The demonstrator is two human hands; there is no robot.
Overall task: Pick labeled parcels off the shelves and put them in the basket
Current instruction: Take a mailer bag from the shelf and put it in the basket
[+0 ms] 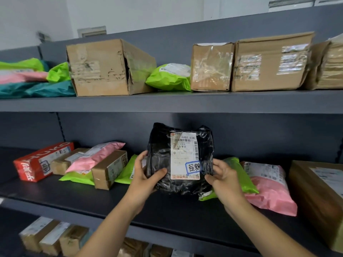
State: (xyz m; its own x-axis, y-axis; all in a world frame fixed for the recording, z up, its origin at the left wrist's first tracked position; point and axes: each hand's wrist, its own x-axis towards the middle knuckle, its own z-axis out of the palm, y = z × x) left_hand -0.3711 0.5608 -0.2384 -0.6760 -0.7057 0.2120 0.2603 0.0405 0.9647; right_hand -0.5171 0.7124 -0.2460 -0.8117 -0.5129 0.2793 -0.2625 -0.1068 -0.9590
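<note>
White wall [130, 13]; grey vent grille [91, 31] low on the wall, second grille [291, 3] at wall's upper right.

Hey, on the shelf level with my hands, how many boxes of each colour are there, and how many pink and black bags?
Red box: 1
Brown boxes: 3
Pink bags: 2
Black bag: 1
Total: 7

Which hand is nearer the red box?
Left. The left hand grips the black parcel on the side toward the red box; the right hand grips its far side.
</note>
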